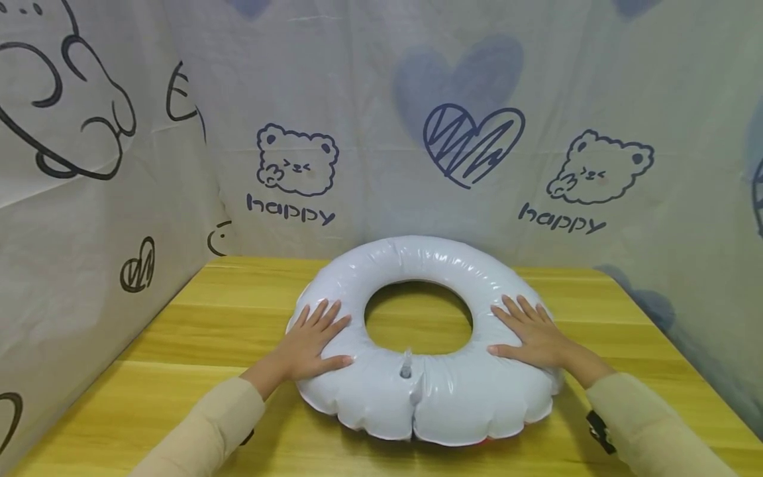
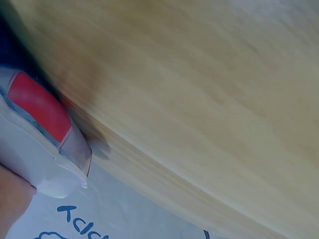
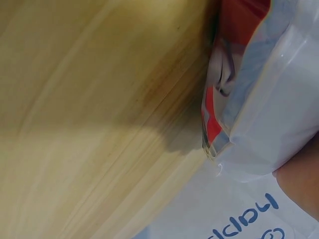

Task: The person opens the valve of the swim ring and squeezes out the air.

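An inflated white swim ring [image 1: 417,255] lies flat on the wooden table [image 1: 197,324], its clear valve [image 1: 406,368] on the near side by the inner hole. My left hand [image 1: 312,341] rests on the ring's left side with fingers spread and straight. On the opposite side my right hand [image 1: 533,334] lies the same way, thumb pointing inward. In the left wrist view the ring's underside shows a red patch [image 2: 42,107] below the white top. The right wrist view shows red and patterned areas under the swim ring's white edge [image 3: 279,99].
A pale cloth [image 1: 369,179] printed with bears, hearts and the word "happy" hangs behind the table. Another printed cloth [image 1: 89,212] runs along the left side. A dark band [image 1: 599,430] is at the right sleeve.
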Demonstrator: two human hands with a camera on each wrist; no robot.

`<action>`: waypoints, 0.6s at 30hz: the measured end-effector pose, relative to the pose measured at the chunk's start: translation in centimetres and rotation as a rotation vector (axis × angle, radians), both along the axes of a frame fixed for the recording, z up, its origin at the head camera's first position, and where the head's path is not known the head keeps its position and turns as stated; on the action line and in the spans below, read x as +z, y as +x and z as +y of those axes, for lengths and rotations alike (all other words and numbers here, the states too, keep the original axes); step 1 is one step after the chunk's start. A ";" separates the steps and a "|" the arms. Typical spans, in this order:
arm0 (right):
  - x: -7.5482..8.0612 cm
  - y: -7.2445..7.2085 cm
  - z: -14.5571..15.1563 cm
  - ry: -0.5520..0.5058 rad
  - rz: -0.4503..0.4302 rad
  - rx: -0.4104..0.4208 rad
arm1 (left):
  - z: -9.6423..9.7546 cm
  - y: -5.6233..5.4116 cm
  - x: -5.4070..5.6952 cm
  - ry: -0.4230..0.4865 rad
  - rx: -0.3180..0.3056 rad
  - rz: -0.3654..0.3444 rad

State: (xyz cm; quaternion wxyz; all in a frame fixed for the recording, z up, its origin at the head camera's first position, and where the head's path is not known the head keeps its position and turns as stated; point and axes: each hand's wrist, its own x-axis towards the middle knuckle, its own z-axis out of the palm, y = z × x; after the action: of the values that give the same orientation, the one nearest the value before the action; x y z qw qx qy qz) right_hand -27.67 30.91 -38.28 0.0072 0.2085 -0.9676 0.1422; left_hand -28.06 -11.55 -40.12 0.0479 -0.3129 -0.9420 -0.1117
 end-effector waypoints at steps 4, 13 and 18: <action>-0.1 -0.2 -0.4 0.014 -0.005 -0.003 | -0.5 0.1 0.0 0.002 0.010 -0.006; -0.2 -0.5 -1.4 0.004 -0.006 0.013 | -1.4 0.2 0.0 -0.007 0.035 -0.007; -0.4 -0.7 -1.7 0.007 -0.005 0.014 | -1.6 0.2 0.0 -0.006 0.039 -0.013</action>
State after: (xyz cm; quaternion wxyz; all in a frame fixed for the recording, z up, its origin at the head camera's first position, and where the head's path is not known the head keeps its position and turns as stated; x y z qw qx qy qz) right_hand -28.39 29.18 -38.68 0.0029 0.2150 -0.9666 0.1396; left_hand -27.84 -13.13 -40.08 0.0431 -0.2940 -0.9485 -0.1101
